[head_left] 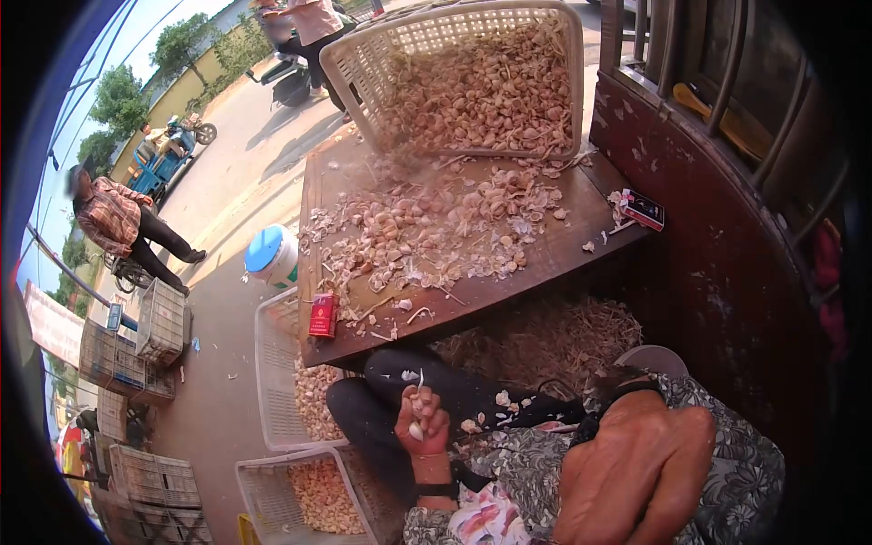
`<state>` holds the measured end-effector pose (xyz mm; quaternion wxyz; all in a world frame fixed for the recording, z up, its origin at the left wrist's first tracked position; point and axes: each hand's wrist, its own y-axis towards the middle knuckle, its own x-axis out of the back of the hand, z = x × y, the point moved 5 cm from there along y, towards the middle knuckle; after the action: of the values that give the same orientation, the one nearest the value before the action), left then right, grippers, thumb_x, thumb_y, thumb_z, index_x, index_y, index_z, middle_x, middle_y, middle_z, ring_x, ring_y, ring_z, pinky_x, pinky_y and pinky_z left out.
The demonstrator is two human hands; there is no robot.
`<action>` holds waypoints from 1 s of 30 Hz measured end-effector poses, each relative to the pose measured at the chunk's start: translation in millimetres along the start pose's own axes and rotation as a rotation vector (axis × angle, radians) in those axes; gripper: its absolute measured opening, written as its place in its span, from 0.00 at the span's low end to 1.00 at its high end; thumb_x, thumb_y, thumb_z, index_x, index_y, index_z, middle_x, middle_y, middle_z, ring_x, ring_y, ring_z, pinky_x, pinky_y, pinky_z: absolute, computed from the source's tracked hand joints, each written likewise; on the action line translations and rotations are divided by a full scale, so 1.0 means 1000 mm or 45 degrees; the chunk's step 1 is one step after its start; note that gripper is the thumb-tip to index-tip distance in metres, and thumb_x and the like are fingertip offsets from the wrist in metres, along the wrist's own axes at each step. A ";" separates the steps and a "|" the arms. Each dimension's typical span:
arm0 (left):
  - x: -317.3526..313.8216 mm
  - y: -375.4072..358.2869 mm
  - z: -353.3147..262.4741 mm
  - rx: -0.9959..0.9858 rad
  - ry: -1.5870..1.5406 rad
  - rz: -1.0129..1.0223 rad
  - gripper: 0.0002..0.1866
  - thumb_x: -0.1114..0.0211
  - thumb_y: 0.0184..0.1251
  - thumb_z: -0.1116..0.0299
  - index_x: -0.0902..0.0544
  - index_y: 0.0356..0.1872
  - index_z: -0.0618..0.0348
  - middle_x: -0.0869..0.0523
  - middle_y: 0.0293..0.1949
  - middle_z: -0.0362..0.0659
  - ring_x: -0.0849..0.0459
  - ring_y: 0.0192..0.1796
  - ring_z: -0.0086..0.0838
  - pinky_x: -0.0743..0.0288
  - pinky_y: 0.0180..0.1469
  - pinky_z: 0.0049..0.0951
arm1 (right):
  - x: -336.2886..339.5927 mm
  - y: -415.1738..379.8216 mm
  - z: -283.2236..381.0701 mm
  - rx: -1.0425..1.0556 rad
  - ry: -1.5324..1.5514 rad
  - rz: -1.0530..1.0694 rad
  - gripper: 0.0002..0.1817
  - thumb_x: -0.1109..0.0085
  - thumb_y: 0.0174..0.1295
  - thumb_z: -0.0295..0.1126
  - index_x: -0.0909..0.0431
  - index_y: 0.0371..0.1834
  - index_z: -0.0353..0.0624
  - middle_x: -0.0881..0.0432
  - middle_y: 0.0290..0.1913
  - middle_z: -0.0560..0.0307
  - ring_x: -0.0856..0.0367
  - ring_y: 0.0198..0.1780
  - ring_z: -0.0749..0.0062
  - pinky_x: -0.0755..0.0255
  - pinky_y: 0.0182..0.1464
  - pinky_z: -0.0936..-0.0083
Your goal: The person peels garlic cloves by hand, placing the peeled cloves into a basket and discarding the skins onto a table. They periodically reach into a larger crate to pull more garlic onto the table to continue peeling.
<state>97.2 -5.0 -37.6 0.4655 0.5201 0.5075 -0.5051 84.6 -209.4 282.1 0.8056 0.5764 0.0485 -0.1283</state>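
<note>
My left hand (423, 425), with a dark band at the wrist, is raised over my dark-trousered leg. Its fingers are curled round garlic; a pale garlic clove (416, 431) shows at the palm, and a thin white piece sticks up above the fingertips. Large and close to the camera, my right hand (627, 472) is bent in front of my patterned top, its fingers hidden from view. Ahead of both hands stands a brown wooden table (386, 318), covered with loose garlic cloves (454, 218) and papery skins.
A white plastic crate (341, 68) lies tipped on the table, spilling garlic. Two more crates (272, 381) (263, 500) with cloves stand left below. A red packet (323, 315) and a dark box (642, 210) lie at table edges. A person (113, 218) walks at left.
</note>
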 end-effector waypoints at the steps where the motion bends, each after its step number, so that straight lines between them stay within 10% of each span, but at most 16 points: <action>1: -0.002 0.001 0.002 0.028 -0.010 0.019 0.12 0.50 0.68 0.69 0.25 0.46 0.66 0.29 0.34 0.48 0.28 0.31 0.25 0.35 0.17 0.17 | 0.005 -0.001 0.001 -0.010 -0.006 -0.001 0.03 0.46 0.55 0.14 0.25 0.28 0.20 0.24 0.23 0.35 0.26 0.18 0.60 0.36 0.16 0.76; 7: -0.023 0.008 0.021 0.150 -0.047 0.004 0.15 0.51 0.69 0.67 0.26 0.50 0.66 0.26 0.40 0.54 0.26 0.35 0.28 0.31 0.21 0.18 | 0.043 -0.029 -0.023 -0.212 -0.166 -0.160 0.08 0.37 0.48 0.14 0.25 0.30 0.21 0.24 0.23 0.29 0.23 0.19 0.53 0.33 0.14 0.70; 12: -0.021 0.016 0.031 0.086 0.264 -0.261 0.17 0.53 0.71 0.63 0.26 0.50 0.66 0.25 0.40 0.53 0.24 0.30 0.29 0.29 0.24 0.20 | 0.082 -0.072 -0.087 -0.605 -1.250 0.129 0.09 0.38 0.53 0.26 0.25 0.35 0.38 0.24 0.28 0.55 0.22 0.27 0.61 0.29 0.24 0.70; 14: -0.025 0.014 0.036 -0.034 0.409 -0.878 0.17 0.54 0.71 0.62 0.27 0.50 0.65 0.23 0.38 0.50 0.24 0.25 0.27 0.29 0.22 0.21 | 0.095 -0.097 -0.109 -0.891 -1.368 0.268 0.09 0.39 0.50 0.28 0.27 0.34 0.42 0.26 0.29 0.56 0.22 0.31 0.60 0.27 0.30 0.69; 16: -0.007 0.016 0.037 0.226 0.022 -0.105 0.18 0.55 0.71 0.60 0.30 0.52 0.64 0.23 0.40 0.51 0.22 0.33 0.30 0.30 0.21 0.21 | 0.118 -0.109 -0.113 -0.972 -1.472 0.292 0.08 0.40 0.51 0.29 0.27 0.34 0.42 0.26 0.29 0.55 0.22 0.31 0.58 0.28 0.30 0.68; 23: -0.010 0.025 0.039 0.349 -0.262 -0.012 0.16 0.52 0.70 0.65 0.26 0.49 0.66 0.29 0.42 0.54 0.28 0.36 0.31 0.32 0.23 0.17 | 0.304 -0.103 -0.093 -0.979 -2.358 -0.136 0.06 0.44 0.57 0.29 0.25 0.30 0.37 0.23 0.27 0.47 0.22 0.33 0.50 0.30 0.34 0.62; 30: -0.005 0.027 0.036 0.395 -0.184 0.020 0.16 0.53 0.70 0.65 0.25 0.50 0.64 0.29 0.42 0.53 0.29 0.33 0.28 0.33 0.24 0.18 | 0.435 -0.106 -0.138 -1.562 -2.522 0.087 0.05 0.47 0.48 0.28 0.25 0.23 0.37 0.22 0.27 0.40 0.22 0.32 0.46 0.30 0.33 0.57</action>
<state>122.6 -42.6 -35.4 0.4187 0.5520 0.3847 -0.6099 485.0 -177.4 40.6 0.6377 -0.2612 -0.5634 -0.4556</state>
